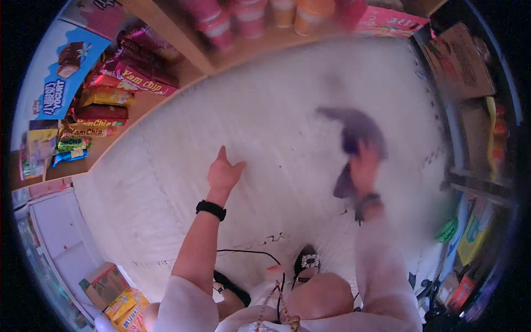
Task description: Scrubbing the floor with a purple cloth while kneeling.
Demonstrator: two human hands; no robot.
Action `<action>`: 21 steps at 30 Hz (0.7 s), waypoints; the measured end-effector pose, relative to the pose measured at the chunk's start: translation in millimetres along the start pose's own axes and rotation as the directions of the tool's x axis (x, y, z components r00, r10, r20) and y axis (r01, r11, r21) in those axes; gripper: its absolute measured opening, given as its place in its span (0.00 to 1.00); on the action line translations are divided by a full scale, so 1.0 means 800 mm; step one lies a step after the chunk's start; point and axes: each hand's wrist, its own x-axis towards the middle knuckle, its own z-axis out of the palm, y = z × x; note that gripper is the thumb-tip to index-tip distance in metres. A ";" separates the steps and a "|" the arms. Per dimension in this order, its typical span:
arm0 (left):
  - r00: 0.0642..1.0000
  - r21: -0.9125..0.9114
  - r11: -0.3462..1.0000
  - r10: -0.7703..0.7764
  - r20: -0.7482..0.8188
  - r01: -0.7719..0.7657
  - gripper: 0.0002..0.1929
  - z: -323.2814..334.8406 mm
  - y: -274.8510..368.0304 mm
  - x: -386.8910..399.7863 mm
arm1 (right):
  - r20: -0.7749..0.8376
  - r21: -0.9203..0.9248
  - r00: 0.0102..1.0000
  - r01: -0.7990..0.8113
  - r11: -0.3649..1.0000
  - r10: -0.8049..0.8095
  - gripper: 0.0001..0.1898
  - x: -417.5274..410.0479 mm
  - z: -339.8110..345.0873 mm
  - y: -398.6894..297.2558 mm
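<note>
My left hand (225,171), with a black band on the wrist, is held out over the pale floor, index finger and thumb apart and nothing in it. Over to the right, my right hand (365,168) is on a dark grey cloth (361,128), which spreads above and below the fingers. Blur hides how the fingers hold the cloth and whether it touches the floor. Pale floor mats (269,199) with jigsaw-like seams lie beneath both hands.
Wooden shelves (209,68) with snack packs (143,79) and pink cups (249,20) run along the left and top. Cardboard boxes (460,62) and a green watermelon-patterned thing (447,230) stand at right. A black cable (249,251) crosses near my shoes (307,261). A carton (105,284) is lower left.
</note>
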 end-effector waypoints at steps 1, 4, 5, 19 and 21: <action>1.000 0.003 1.000 -0.019 0.000 0.019 0.47 -0.001 0.015 0.009 | -0.019 -0.030 0.999 -0.051 0.998 0.051 0.31 -0.005 -0.001 0.010; 0.998 0.017 0.998 -0.060 0.033 0.060 0.57 0.008 0.075 0.028 | 0.030 -0.213 0.999 0.022 0.977 -0.016 0.29 -0.020 -0.001 -0.006; 0.998 0.018 0.998 -0.053 0.019 0.052 0.59 0.020 0.074 0.034 | 0.084 -0.219 0.992 0.111 0.969 -0.094 0.29 -0.025 -0.002 -0.022; 0.972 0.090 0.980 -0.191 0.140 0.179 0.66 0.021 0.072 0.035 | -0.186 -0.062 0.970 0.145 0.987 -0.155 0.27 0.233 0.027 -0.092; 0.980 0.129 0.978 -0.178 0.088 0.166 0.67 0.021 0.062 0.036 | -0.161 0.066 0.983 0.095 0.993 -0.083 0.27 0.188 0.020 -0.058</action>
